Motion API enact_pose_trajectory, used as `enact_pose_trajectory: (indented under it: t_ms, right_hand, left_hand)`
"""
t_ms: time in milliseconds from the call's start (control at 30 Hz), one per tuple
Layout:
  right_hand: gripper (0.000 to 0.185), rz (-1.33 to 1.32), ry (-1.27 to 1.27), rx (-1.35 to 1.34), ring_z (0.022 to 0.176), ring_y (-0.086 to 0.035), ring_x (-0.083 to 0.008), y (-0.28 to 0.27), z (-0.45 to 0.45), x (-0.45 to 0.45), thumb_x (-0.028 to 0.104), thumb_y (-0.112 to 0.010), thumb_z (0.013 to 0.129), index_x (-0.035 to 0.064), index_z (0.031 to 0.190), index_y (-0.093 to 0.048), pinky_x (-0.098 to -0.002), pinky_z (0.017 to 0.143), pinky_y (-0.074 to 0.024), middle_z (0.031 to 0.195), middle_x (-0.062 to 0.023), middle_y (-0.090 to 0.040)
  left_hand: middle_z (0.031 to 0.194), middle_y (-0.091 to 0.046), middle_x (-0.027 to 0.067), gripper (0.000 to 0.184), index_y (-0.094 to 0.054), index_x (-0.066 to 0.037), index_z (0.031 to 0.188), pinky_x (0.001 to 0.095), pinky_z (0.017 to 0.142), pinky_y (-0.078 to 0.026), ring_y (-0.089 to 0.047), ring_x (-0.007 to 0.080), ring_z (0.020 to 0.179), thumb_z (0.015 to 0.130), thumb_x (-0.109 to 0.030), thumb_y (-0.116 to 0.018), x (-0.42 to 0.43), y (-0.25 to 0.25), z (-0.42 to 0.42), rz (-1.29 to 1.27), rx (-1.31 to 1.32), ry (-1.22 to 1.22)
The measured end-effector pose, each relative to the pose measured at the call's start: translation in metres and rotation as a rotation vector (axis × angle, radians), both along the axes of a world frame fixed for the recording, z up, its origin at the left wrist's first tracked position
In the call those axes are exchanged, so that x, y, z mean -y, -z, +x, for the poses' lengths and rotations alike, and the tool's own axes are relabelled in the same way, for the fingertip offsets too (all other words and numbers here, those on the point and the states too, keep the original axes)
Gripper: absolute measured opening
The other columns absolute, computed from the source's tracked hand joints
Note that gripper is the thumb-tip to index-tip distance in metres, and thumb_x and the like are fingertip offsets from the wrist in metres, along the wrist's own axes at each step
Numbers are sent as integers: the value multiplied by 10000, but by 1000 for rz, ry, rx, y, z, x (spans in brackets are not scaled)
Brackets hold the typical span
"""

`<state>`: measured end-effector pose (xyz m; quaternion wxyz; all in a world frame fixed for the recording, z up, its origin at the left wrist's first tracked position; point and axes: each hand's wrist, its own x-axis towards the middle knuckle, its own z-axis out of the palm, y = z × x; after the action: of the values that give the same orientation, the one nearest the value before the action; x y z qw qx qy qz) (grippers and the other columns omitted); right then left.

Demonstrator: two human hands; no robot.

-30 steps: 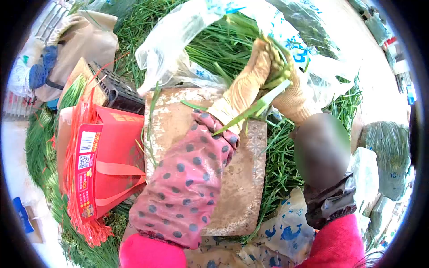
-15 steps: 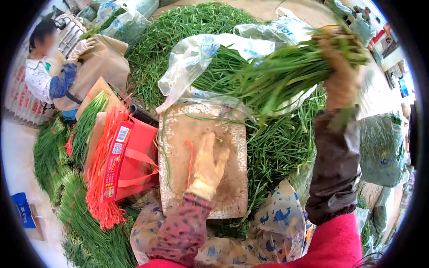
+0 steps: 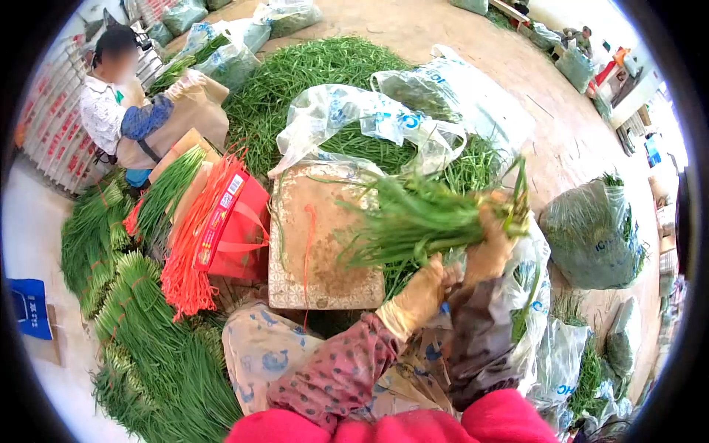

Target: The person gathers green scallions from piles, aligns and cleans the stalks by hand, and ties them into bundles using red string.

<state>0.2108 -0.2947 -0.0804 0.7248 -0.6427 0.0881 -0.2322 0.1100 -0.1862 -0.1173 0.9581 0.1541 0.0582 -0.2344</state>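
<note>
A bunch of green chives (image 3: 421, 221), blurred by motion, spreads leftward from my right hand (image 3: 496, 247), which is closed around its stem end. Just below it, my left hand (image 3: 417, 295) wears a pale glove, its fingers drawn together near the underside of the bunch; whatever they may pinch is hidden. Beneath the leaf tips stands a worn, dirt-stained board (image 3: 325, 269) with a patterned rim. One red tie strip (image 3: 309, 236) lies on the board, hanging over its front edge.
Left of the board are a red bag (image 3: 247, 232) and a bundle of red ties (image 3: 193, 258). Tied chives (image 3: 159, 332) are piled at lower left. Loose chives (image 3: 325, 63) and a clear plastic bag (image 3: 317, 111) lie behind. Another person (image 3: 118, 88) sits at upper left. A stuffed bag (image 3: 594, 236) stands right.
My right hand has brought the chives down and leftward from the upper right. My left hand has left the board and moved right, beside the bunch. The view has shifted.
</note>
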Motion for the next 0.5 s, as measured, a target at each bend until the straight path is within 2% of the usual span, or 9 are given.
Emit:
enact_pose_trajectory:
  t_ms: [67, 100, 133, 200, 267, 333, 433, 467, 500]
  right_hand:
    - [348, 373, -290, 25, 976, -625, -275, -43, -61, -22, 59, -662, 791, 41, 1122, -559, -425, 851, -542, 1044, -117, -625]
    - [353, 458, -349, 73, 976, -615, -265, -38, -76, -23, 54, -699, 773, 56, 1100, -565, -412, 843, -537, 997, -94, -610]
    - [362, 540, -404, 123, 976, -605, -255, -31, -88, -21, 49, -735, 755, 72, 1077, -572, -399, 834, -531, 951, -70, -596]
    - [385, 683, -460, 85, 985, -602, -291, -30, -111, -25, 77, -767, 745, 70, 1072, -563, -429, 863, -527, 981, -63, -586]
    - [418, 664, -549, 62, 1008, -595, -304, -28, -130, -25, 120, -782, 754, 83, 1109, -564, -453, 890, -515, 1041, -64, -578]
    - [529, 231, -662, 175, 1076, -575, -320, -10, -136, -15, 166, -796, 752, 81, 1209, -543, -442, 902, -509, 1120, -93, -582]
    - [633, -405, -1114, -270, 1037, -631, -224, -15, -131, 51, 146, -795, 717, 26, 1280, -530, -345, 910, -511, 1277, -174, -565]
    - [609, -793, -1181, -352, 1006, -644, -211, -11, -113, 83, 132, -781, 727, 23, 1274, -537, -330, 897, -519, 1272, -174, -573]
    - [604, -852, -977, -598, 1014, -638, -217, -25, -103, 100, 122, -774, 734, 23, 1279, -533, -328, 892, -521, 1236, -168, -596]
  left_hand:
    - [1271, -523, 83, 716, -422, -120, 1334, 406, 1008, -406, -474, 229, 1194, 805, -534, -670, -1, -15, 5, -119, -70, -164]
    - [1245, -534, 87, 726, -485, -78, 1264, 424, 1048, -389, -482, 252, 1176, 750, -537, -716, -5, -42, 3, -176, -104, -310]
    - [1213, -554, 95, 658, -502, -65, 1240, 443, 1061, -385, -497, 270, 1156, 779, -476, -729, -12, -50, -7, -280, -148, -263]
    - [1193, -570, 114, 511, -522, -51, 1213, 435, 1026, -424, -529, 283, 1119, 842, -349, -707, -21, -30, -12, -122, -325, -411]
    - [1145, -600, 135, 404, -536, -45, 1188, 437, 967, -472, -580, 284, 1041, 877, -277, -648, -29, -20, -17, -80, -280, -484]
    - [1051, -646, 126, 279, -586, -3, 1086, 425, 885, -527, -630, 253, 950, 855, -151, -638, -43, -9, -24, -47, -257, -468]
    - [937, -665, 105, 261, -617, -12, 1048, 398, 795, -570, -663, 263, 808, 807, -92, -675, -69, -35, -35, 30, -216, -461]
    - [947, -666, 109, 258, -623, -13, 1056, 395, 776, -573, -663, 260, 824, 811, -79, -664, -76, -41, -38, 185, -182, -468]
    - [956, -668, 108, 267, -623, -10, 1071, 389, 765, -572, -662, 256, 827, 814, -73, -659, -81, -56, -43, 315, -158, -422]
